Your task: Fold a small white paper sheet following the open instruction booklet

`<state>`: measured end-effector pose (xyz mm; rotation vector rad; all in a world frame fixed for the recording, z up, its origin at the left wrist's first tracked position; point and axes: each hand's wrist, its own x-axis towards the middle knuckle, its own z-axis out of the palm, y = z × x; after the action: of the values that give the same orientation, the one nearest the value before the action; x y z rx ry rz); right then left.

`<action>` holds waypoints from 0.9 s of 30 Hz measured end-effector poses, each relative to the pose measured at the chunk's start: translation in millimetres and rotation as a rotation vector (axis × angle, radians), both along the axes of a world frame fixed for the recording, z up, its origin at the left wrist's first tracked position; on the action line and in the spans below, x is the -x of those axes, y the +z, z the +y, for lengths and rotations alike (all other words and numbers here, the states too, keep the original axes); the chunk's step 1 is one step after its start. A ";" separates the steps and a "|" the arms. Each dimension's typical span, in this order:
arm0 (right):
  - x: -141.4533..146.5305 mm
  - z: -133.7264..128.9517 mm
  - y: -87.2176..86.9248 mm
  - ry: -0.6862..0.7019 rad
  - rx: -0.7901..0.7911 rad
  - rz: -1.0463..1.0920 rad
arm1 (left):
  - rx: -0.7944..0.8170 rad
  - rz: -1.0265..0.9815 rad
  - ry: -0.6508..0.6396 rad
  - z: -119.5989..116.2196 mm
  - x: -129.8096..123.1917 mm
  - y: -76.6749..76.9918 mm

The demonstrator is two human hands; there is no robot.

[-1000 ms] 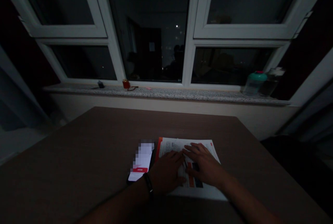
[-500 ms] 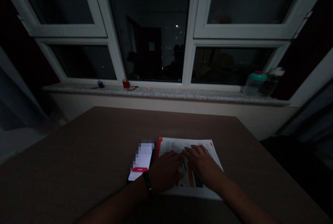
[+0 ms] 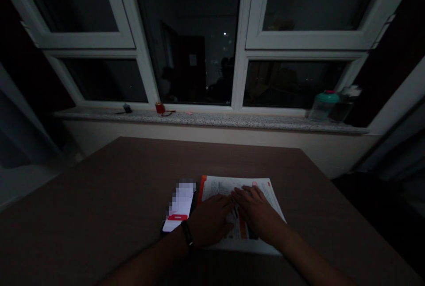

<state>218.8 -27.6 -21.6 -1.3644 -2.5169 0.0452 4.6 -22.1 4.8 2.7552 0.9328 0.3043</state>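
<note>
A printed booklet or sheet point(image 3: 212, 184) with an orange left edge lies on the table beneath both hands. My left hand point(image 3: 212, 219), with a dark band at the wrist, rests on its left half, fingers stretched toward the middle. From the right, my right hand point(image 3: 257, 210) lies flat across the page with its fingers slightly apart. The two hands' fingertips meet near the page's centre and cover much of the print. Just left of the booklet is a lit smartphone point(image 3: 181, 202), its screen partly blurred out.
The brown table point(image 3: 133, 175) stands below a window. On the speckled sill point(image 3: 226, 119) are a small dark bottle point(image 3: 127, 108), a red jar point(image 3: 160, 107), and a clear jug with a teal lid point(image 3: 323, 105) beside another clear container point(image 3: 343, 104). The room is dim.
The view has shifted very slightly. Both hands stay on the page, with the right hand's fingers a touch closer to the left hand. The phone and booklet lie as before.
</note>
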 end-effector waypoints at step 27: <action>-33.4 25.7 -2.3 -0.292 0.022 0.501 | 0.012 0.009 0.045 0.8 1.9 1.4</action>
<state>252.2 -1.8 -24.0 -1.4934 -1.8998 0.3148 2.7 -21.3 6.2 2.7303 0.9971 0.2934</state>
